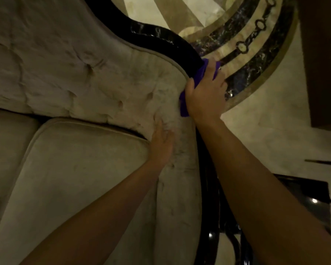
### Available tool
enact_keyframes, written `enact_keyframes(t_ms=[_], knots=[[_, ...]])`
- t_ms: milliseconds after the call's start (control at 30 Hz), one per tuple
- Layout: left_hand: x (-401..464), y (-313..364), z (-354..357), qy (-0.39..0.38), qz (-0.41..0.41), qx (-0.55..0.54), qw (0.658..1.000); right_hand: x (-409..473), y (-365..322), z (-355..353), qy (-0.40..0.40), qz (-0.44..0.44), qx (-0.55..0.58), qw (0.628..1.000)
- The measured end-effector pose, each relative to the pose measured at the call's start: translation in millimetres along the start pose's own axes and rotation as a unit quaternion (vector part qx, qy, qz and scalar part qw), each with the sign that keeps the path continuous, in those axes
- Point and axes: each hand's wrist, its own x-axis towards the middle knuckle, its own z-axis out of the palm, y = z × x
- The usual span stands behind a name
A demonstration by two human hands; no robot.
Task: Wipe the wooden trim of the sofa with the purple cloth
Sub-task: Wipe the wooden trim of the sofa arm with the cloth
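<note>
Two bare forearms reach in from below. The left hand (161, 144) lies flat and empty on the sofa (80, 77) upholstery. The right hand (204, 92) clamps the purple cloth (199, 74) around the dark wooden trim (161, 38) at the corner bend. Wiping looks mid-way; how much trim is done cannot be told.

Dim room, patterned marble floor (256, 35) with dark ringed inlay

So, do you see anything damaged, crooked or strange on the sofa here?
Nothing stands out. The right hand presses the purple cloth on the dark wooden trim, and the left hand rests flat on the tufted upholstery. The light is dim, so small marks may be hidden.
</note>
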Motion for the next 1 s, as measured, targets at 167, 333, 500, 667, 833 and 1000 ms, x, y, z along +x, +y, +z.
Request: enact_keyframes(t_ms=[167,333,500,667,833,1000], knots=[[-58,-61,27,-0.082,-0.081,0.067,0.991,-86,61,16,-0.049,0.064,-0.002,0.997],[-101,-90,36,-0.090,-0.060,0.110,0.988,-133,94,16,-0.093,0.094,-0.014,0.991],[-131,-112,34,-0.098,-0.061,0.126,0.985,-187,120,1,-0.108,0.104,0.001,0.989],[-179,-138,45,-0.064,-0.135,0.136,0.979,-251,141,-16,-0.102,0.115,0.004,0.988],[-218,-164,47,-0.076,-0.132,0.183,0.971,-335,158,-30,-0.064,0.133,0.053,0.988],[-258,-167,46,-0.074,-0.210,0.084,0.971,-427,175,-28,-0.056,0.143,0.101,0.983]])
